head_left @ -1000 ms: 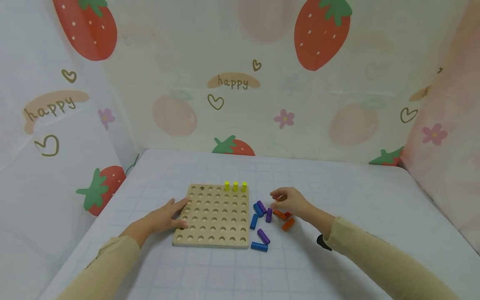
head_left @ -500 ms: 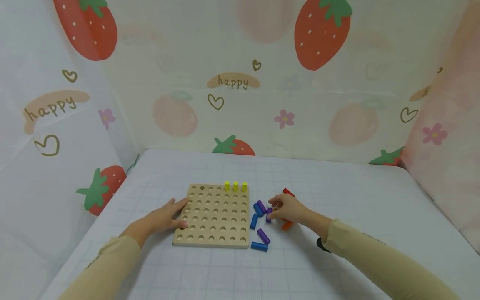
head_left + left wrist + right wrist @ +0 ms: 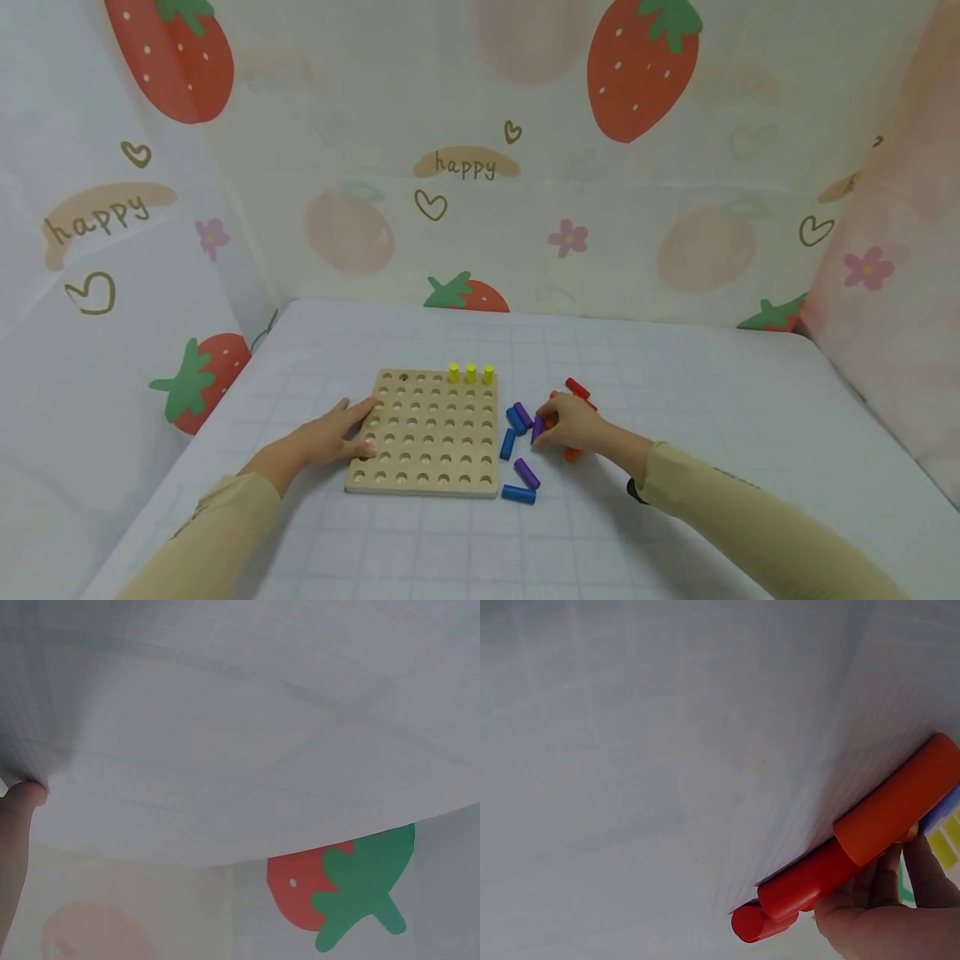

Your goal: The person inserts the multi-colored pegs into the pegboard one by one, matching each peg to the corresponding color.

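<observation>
My left hand [image 3: 330, 435] rests on the left edge of a wooden pegboard [image 3: 422, 493], fingers and thumb spread on it. Three yellow pegs [image 3: 471, 373] stand in the board's back row at the right. To the right of the board, my right hand [image 3: 576, 422] pinches a purple peg [image 3: 537, 429] between thumb and fingers, low over the table. Orange pegs [image 3: 572, 455] lie partly hidden under that hand. In the right wrist view, an orange peg [image 3: 900, 799] and red pegs [image 3: 810, 883] lie beside the curled fingers.
Blue pegs [image 3: 519, 494] and other purple pegs [image 3: 527, 473] lie between the board and my right hand. A red peg [image 3: 577, 387] lies behind the hand. The table [image 3: 420, 550] has a pale checked cover, with strawberry-printed sheets [image 3: 637, 183] around it.
My right hand has moved left and nearer, from the red and orange pegs to the purple peg, uncovering red pegs behind it. The left hand stays in place on the board.
</observation>
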A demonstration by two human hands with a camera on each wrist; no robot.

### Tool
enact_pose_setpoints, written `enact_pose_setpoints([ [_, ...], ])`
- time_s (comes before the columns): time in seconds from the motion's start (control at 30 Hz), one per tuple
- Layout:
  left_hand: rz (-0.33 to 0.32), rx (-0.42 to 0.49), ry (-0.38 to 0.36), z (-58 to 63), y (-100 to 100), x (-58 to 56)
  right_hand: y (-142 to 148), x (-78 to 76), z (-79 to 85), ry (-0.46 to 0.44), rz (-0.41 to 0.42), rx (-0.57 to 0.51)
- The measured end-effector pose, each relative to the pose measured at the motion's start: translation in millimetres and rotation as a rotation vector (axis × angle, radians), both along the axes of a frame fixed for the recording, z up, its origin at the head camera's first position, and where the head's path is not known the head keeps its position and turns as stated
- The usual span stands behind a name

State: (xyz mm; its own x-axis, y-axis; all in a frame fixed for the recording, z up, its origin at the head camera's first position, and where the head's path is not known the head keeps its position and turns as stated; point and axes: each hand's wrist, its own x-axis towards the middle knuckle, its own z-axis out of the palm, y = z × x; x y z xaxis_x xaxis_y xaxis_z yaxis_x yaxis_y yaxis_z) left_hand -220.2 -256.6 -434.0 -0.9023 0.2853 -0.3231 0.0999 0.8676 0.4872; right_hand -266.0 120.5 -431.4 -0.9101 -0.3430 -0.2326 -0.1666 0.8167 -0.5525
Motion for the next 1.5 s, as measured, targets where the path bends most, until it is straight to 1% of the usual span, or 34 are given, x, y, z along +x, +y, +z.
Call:
enact_pose_setpoints([
  [0.07, 0.002, -0.005, -0.002, -1.2, 0, -0.6, 0, -0.1, 0.0, 0.007, 0.012, -0.005],
  [0.23, -0.001, -0.014, 0.004, -2.4, -2, -2.3, 0, -0.9, 1.3, 0.007, 0.028, -0.056],
  [0.4, -0.007, 0.004, 0.006, -0.8, -1, -4.1, 1, -3.5, 3.5, -0.012, 0.01, -0.099],
  [0.5, -0.003, 0.001, 0.004, -0.2, 0, -4.3, 0, -4.0, 3.5, -0.005, -0.001, -0.1],
  [0.63, -0.004, 0.0, 0.01, -0.3, -1, -2.9, -3, -4.0, 4.7, 0.017, 0.011, -0.087],
  [0.73, -0.009, 0.014, 0.016, -0.7, -2, -2.7, -4, -4.1, 7.6, 0.018, 0.003, -0.103],
  [0.93, -0.006, 0.023, 0.002, -1.6, -3, -1.8, -5, -5.0, 8.4, -0.003, -0.05, -0.177],
  [1.0, -0.003, 0.033, -0.007, -2.0, -2, -1.2, -4, -6.4, 8.5, 0.006, -0.082, -0.193],
  [1.1, 0.0, 0.045, -0.011, -1.5, 0, -2.2, -4, -9.8, 13.2, 0.011, -0.148, -0.221],
  [1.33, -0.006, 0.016, 0.007, -1.1, -1, -1.9, -14, -17.3, 27.3, -0.071, -0.261, -0.386],
  [1.5, -0.009, 0.019, 0.004, -0.3, -1, -2.4, -24, -21.6, 30.8, -0.116, -0.321, -0.434],
])
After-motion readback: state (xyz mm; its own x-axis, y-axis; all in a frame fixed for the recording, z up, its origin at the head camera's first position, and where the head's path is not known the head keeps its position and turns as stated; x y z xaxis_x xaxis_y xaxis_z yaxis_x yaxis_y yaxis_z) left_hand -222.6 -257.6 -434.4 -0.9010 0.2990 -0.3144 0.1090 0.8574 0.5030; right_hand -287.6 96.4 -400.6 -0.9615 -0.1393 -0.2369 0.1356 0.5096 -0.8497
